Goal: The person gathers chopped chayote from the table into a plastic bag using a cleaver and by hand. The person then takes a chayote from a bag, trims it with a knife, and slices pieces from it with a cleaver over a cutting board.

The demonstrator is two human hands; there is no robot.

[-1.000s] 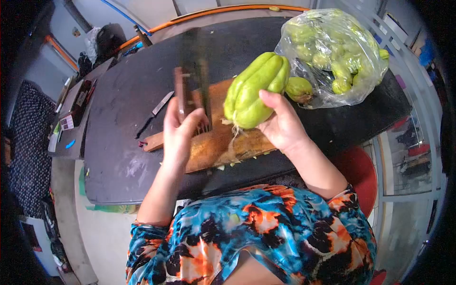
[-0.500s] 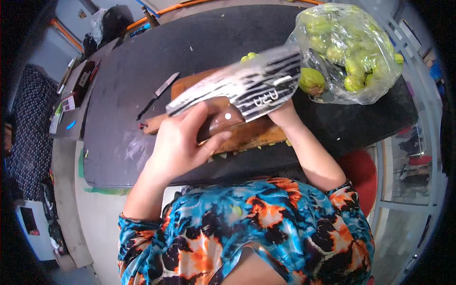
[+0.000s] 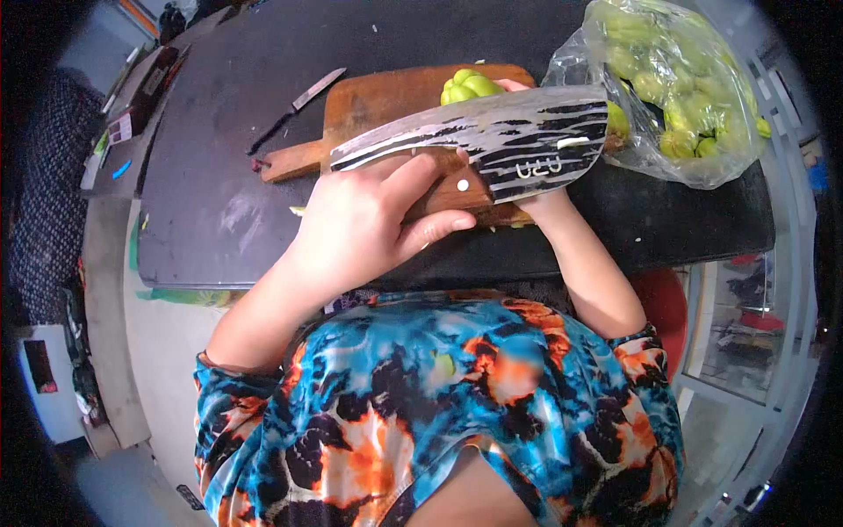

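My left hand (image 3: 364,206) is closed around the brown wooden handle of a cleaver (image 3: 544,132), its thumb lying along the handle's near side. The broad blade, streaked black and silver with pale lettering, is raised flat over the cutting board (image 3: 395,92) and points right. Behind the blade is my right hand (image 3: 546,204), mostly hidden. Its wrist shows below the blade and fingertips show above, against a green chayote (image 3: 470,86). That chayote sits over the board, its lower part covered by the blade.
A small knife (image 3: 303,101) with a dark handle lies left of the board on the black table (image 3: 211,184). At the right stands a clear plastic bag (image 3: 702,171) of several chayotes, with another chayote (image 3: 617,123) by its opening. Peel bits lie along the board's near edge.
The view has shifted, with the table sitting higher in the picture. The cleaver has moved right relative to the board. More of the chayote and the right fingertips now show above the blade.
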